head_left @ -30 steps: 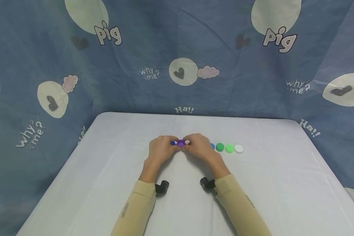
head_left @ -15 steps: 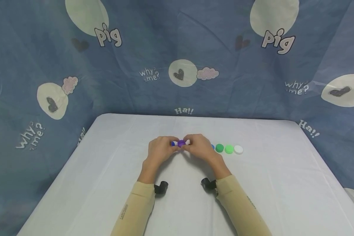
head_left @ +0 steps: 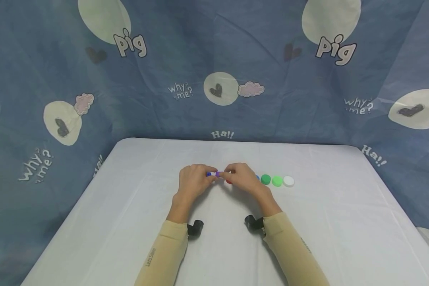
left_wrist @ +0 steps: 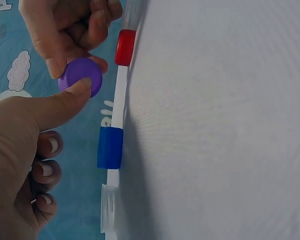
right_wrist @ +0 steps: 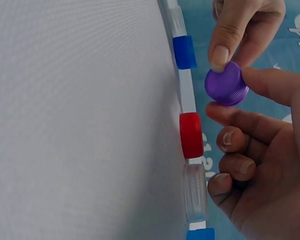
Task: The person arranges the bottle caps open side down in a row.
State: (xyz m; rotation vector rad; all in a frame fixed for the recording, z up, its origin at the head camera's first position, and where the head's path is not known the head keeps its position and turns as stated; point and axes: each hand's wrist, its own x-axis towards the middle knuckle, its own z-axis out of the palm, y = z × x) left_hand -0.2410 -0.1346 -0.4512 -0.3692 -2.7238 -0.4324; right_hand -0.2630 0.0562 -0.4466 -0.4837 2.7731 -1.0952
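A round purple bottle cap [left_wrist: 80, 68] is held up between both hands. My left hand [head_left: 194, 181] pinches it, its thumb [right_wrist: 219, 56] laid over the flat face. From the other side my right hand [head_left: 242, 177] grips the rim between thumb and index finger [right_wrist: 250, 122], its other fingers curled loosely. Below the hands, a dark blue cap [left_wrist: 110, 148], a red cap [left_wrist: 125, 48] and a clear ridged cap [right_wrist: 195, 193] lie in a row on the table. In the head view the purple cap shows only as a narrow strip, mostly covered by fingers.
The row goes on to the right with a green cap [head_left: 265, 179], a light green cap [head_left: 277, 181] and a white cap [head_left: 288, 181]. A lighter blue cap [right_wrist: 201, 234] is partly behind my right hand. White cloth covers the table [head_left: 336, 222]; a patterned blue curtain [head_left: 164, 107] hangs behind.
The purple cap has turned from face-up to nearly edge-on in the head view. My right hand has shifted slightly right, and a red cap now shows beneath it.
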